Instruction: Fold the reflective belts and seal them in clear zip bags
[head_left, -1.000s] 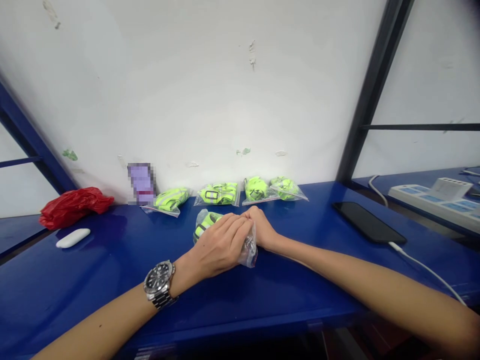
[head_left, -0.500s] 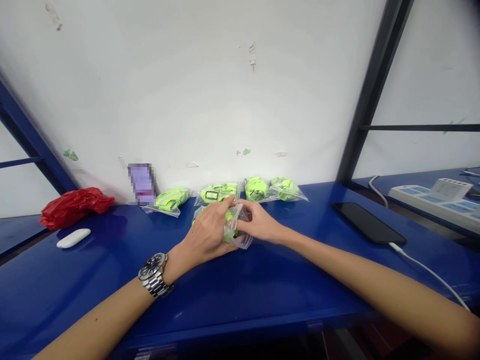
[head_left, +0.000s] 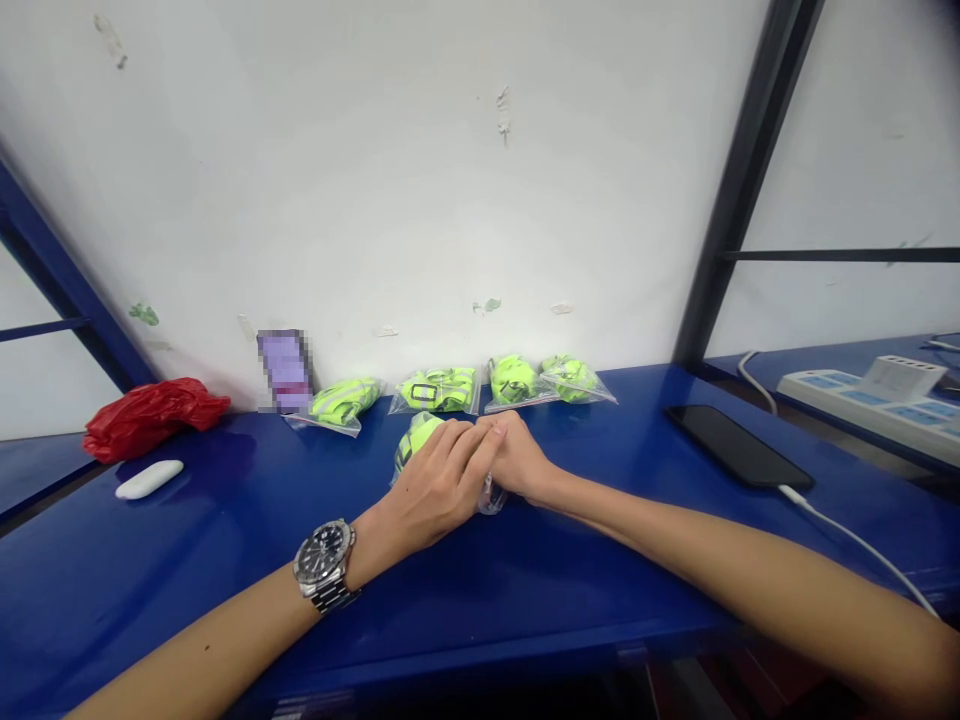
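Clear zip bag (head_left: 491, 497) with neon-yellow reflective cloth (head_left: 416, 436) is on the blue counter (head_left: 187, 570), under both hands. Left hand (head_left: 439, 490) and right hand (head_left: 521, 458) are together, closed and pressing this bag between them. Other bagged cloths (head_left: 439, 390) lie just behind.

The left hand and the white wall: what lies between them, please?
In the head view, past the left hand lie its bag and a second neon bag, on the blue table, before the wall.
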